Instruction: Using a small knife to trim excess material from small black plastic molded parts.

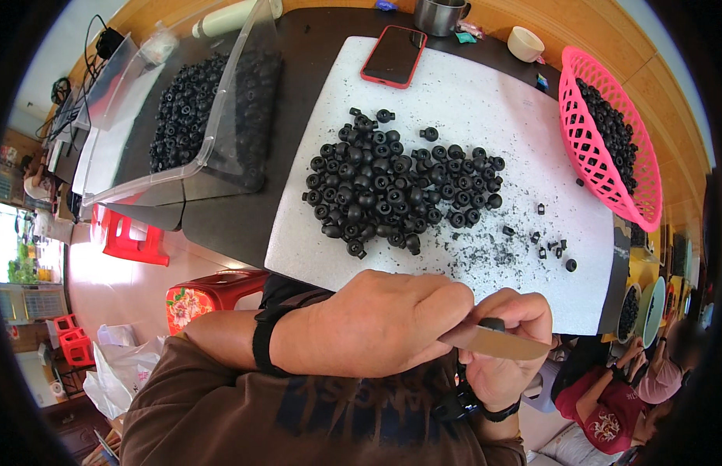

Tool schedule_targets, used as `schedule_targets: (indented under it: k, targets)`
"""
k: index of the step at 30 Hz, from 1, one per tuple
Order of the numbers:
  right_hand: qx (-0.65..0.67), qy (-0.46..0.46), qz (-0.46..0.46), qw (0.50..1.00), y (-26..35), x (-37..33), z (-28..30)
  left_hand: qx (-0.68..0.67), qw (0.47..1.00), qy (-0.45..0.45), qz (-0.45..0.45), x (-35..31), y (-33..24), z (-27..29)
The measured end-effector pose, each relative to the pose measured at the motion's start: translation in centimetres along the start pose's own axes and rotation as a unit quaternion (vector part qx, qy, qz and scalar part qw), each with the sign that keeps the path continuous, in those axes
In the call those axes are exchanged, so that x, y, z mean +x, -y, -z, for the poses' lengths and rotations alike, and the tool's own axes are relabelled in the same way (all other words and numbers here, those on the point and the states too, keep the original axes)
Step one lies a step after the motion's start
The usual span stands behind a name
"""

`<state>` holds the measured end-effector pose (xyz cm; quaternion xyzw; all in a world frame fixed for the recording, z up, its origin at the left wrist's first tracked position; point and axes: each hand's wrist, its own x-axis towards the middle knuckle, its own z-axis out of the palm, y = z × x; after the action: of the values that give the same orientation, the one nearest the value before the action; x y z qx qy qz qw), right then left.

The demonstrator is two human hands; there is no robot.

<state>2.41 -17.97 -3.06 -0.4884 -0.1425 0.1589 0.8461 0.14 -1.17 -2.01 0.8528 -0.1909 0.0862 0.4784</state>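
Observation:
My left hand (376,318), wearing a black wristband, is closed around a knife whose handle is hidden in the fist. The knife's flat metal blade (504,344) points right, across the fingers of my right hand (504,373). Pinched in that right hand is a small black plastic part (493,323), mostly covered by the fingers and blade. Both hands are together at the near edge of a white foam board (299,233). Beyond them a pile of round black plastic parts (384,186) with holes lies on the board. Black shavings (493,252) and small cut-off bits (555,247) are scattered to its right.
At left stands a clear plastic bin (213,147) of black parts. A pink basket (598,175) with more sits at right. On the board's far edge lies a red-cased phone (393,56); behind are a metal mug (438,15) and pale cup (525,44). Other people work at lower right.

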Motion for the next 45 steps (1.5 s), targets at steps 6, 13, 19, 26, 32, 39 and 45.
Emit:
schedule_targets:
  k: [6, 13, 19, 26, 32, 39, 45]
  targets:
    - [0.002, 0.346, 0.090, 0.934, 2.1, 1.7, 0.1, 0.018, 0.990, 0.043, 0.134, 1.0, 0.8, 0.0]
    - [0.043, -0.006, 0.087, 0.995, -0.5, -0.9, 0.5, -0.276, 0.940, 0.073, 0.186, 1.0, -0.6, 2.6]
    - [-0.005, 0.016, 0.106, 0.994, -0.7, -0.4, 0.8, -0.365, 0.903, 0.164, 0.155, 1.5, -0.9, 3.0]
    - [-0.048, 0.006, 0.120, 0.992, -0.6, -0.2, 0.1, -0.366, 0.888, 0.222, 0.167, 1.9, -0.2, 2.2]
    - [-0.142, 0.011, 0.104, 0.984, 0.8, 0.4, 1.6, -0.403, 0.871, 0.197, 0.202, 1.3, 0.6, 1.6]
    - [-0.379, -0.221, 0.221, 0.871, 9.2, 10.9, 6.5, -0.413, 0.848, 0.132, 0.305, -0.2, 1.3, 3.1]
    - [-0.578, -0.165, 0.252, 0.759, 7.3, 14.3, 8.5, -0.429, 0.830, 0.114, 0.338, -1.4, 1.6, 4.3]
